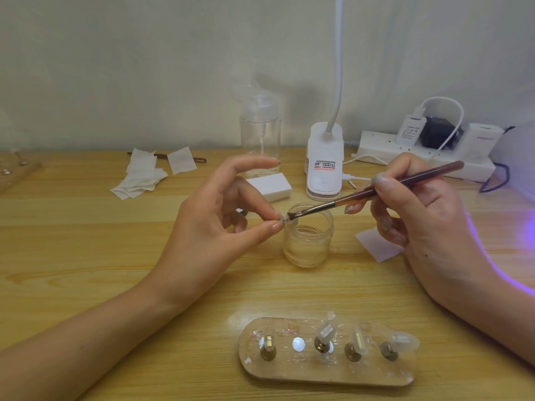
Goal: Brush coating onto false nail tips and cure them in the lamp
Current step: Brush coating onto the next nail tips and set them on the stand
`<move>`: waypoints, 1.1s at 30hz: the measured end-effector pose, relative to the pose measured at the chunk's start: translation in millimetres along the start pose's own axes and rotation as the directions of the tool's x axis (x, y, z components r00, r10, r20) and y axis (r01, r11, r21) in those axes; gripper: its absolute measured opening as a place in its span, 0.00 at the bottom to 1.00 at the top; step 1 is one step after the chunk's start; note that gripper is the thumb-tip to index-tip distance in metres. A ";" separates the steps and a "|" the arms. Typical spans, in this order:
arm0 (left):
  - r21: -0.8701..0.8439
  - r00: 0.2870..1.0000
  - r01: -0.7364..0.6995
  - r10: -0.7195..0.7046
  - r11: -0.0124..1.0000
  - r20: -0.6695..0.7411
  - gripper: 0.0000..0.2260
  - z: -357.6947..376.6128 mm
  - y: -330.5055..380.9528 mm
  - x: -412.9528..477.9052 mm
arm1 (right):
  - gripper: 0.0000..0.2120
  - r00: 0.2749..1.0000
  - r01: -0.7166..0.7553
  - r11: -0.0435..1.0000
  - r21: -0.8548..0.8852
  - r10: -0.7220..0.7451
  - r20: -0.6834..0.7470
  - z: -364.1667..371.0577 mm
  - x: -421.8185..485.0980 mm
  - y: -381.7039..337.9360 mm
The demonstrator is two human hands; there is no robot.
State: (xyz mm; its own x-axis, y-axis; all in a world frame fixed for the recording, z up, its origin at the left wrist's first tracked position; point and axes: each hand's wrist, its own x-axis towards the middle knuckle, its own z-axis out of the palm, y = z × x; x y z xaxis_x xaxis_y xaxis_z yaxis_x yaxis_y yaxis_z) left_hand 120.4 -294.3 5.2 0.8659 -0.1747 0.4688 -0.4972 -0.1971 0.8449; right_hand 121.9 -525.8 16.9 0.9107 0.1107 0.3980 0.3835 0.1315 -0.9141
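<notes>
My left hand (220, 224) pinches a small nail tip on its stand (285, 219) between thumb and finger, just over the rim of a small open glass jar (308, 237). My right hand (417, 218) grips a dark red brush (373, 189) like a pen, and its bristles touch the nail tip. Near the table's front edge lies a clear oval holder (327, 353) with several nail tips on metal stands and one bare magnet spot. The curing lamp (518, 157) glows purple at the far right edge.
A clip desk lamp (324, 166), a clear pump bottle (260, 137) and a white block (272, 186) stand behind the jar. Wipes (144, 175) lie back left, a power strip (422, 154) with chargers back right, and a white paper square (376, 244) beside my right hand.
</notes>
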 end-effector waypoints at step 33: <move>0.000 1.000 0.000 0.000 1.000 0.010 0.23 -1.1 -1.8 -0.3 | 0.06 0.993 0.120 0.992 -0.046 -0.120 -0.008 5.2 -4.2 -3.5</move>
State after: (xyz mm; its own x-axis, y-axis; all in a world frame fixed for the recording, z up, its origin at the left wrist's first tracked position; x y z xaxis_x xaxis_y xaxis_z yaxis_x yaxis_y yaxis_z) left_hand 121.1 -292.8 3.8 0.8655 -0.1844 0.4658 -0.4968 -0.1974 0.8451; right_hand 115.9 -521.6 18.9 0.8591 0.0864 0.5045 0.4966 0.0983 -0.8624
